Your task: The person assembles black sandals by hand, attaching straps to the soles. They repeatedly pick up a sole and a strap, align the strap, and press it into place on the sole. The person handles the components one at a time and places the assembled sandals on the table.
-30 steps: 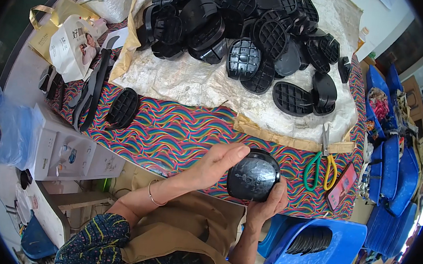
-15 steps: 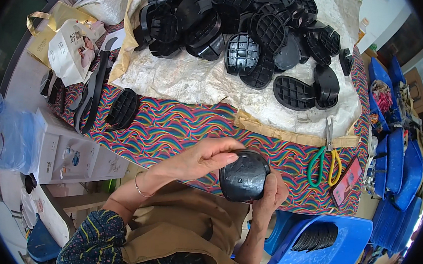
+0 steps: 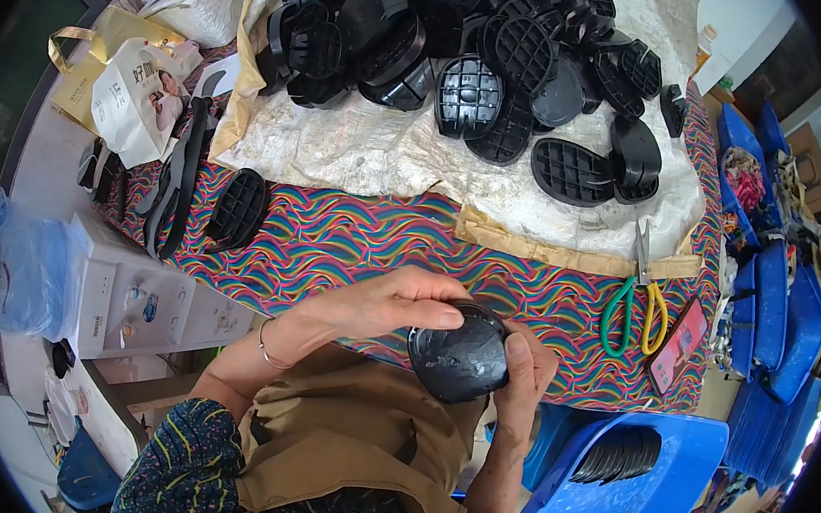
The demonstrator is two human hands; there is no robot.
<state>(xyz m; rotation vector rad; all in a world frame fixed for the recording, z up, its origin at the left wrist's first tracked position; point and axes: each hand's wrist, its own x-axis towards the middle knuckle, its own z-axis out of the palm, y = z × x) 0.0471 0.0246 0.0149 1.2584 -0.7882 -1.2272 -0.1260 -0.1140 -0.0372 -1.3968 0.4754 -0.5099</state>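
Note:
Between my two hands is a glossy black shoe heel, its smooth rounded face turned up toward me. My left hand grips its far left edge, thumb lying along the rim and fingers over the far side. My right hand holds the right edge, thumb pressed on the smooth face; its other fingers are partly hidden behind the heel. Beyond my hands a large pile of similar black heels lies on a white woven sheet, several showing hollow grid undersides. One lone heel rests on the patterned cloth at the left.
Green-and-yellow-handled scissors and a phone lie on the right of the patterned tablecloth. Below the right edge a blue bin holds a row of black pieces. Paper bags and dark strips are at the left.
The heel has shifted slightly left and toward me and tilted a little, with both hands still on it. My left thumb lies further over its edge. The pile looks the same.

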